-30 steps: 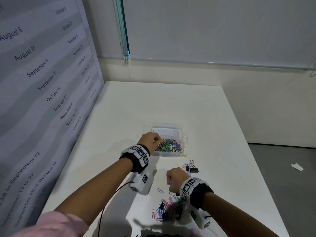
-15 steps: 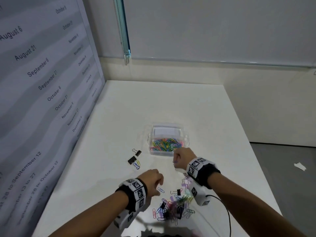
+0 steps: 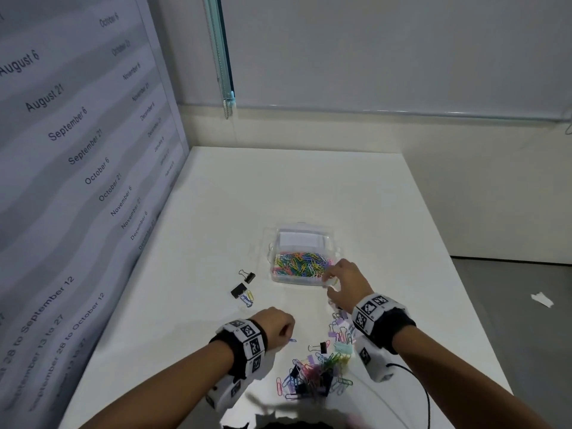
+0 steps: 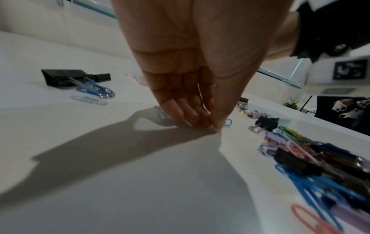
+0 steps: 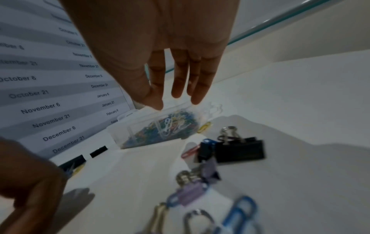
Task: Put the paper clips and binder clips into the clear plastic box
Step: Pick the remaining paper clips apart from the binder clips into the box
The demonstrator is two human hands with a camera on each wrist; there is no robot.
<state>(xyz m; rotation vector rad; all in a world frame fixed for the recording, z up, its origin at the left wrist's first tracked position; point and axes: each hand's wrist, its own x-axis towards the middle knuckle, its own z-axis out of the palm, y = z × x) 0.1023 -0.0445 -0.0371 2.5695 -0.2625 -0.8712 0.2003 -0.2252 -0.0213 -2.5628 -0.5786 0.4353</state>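
The clear plastic box stands mid-table with many coloured paper clips inside. My right hand hovers over the box's near right corner. Its fingers are straight and spread, holding nothing. My left hand is down on the table left of the mixed pile of paper clips and binder clips. Its thumb and fingertips pinch together on a blue paper clip lying flat. Two black binder clips lie left of the box with a few paper clips.
A panel printed with dates walls the table's left side. The white table ends at the right over grey floor. More binder clips lie between the pile and the box. A black cable runs from my right wrist.
My left hand came back from the box to the table beside the pile and closed on a blue clip. My right hand went from the pile up to the box and opened.
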